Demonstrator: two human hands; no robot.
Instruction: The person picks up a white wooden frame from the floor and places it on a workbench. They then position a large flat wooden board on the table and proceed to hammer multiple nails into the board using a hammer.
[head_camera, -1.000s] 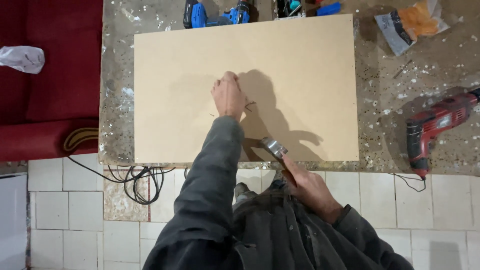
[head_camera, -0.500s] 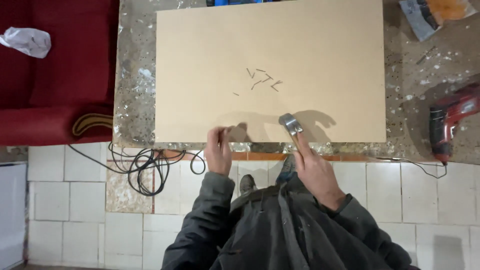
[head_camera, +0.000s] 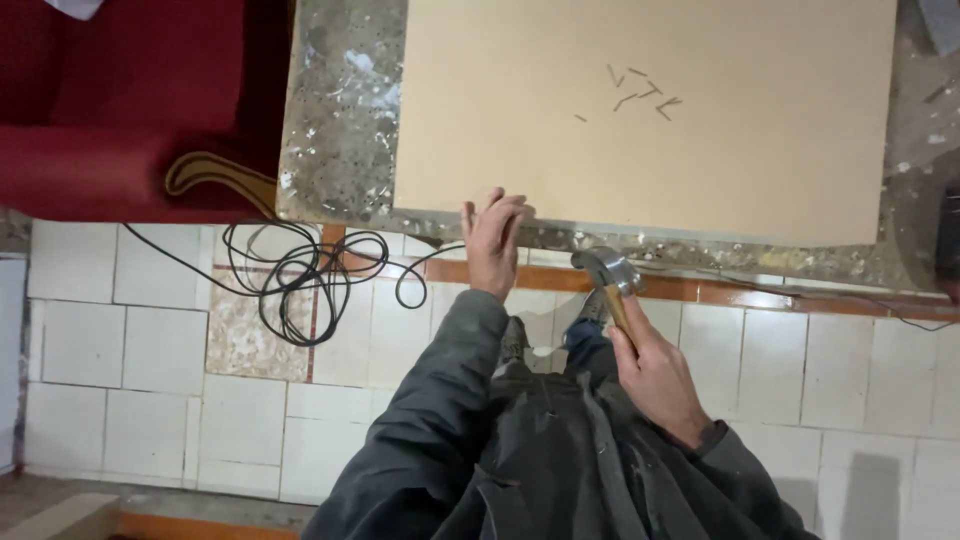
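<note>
Hammer (head_camera: 607, 272) sat clenched in my right hand (head_camera: 655, 375), head just below the board (head_camera: 640, 110) edge. My left hand (head_camera: 492, 240) had come off the nails (head_camera: 640, 92) back to that near edge, fingers loosely closed on it, holding nothing I could see.

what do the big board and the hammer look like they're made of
Board: likely fibreboard or similar sheet, matte tan with no visible grain. Hammer in the right hand: shiny grey metal head, handle looks like brown wood. The left hand touches the board's near edge.
</note>
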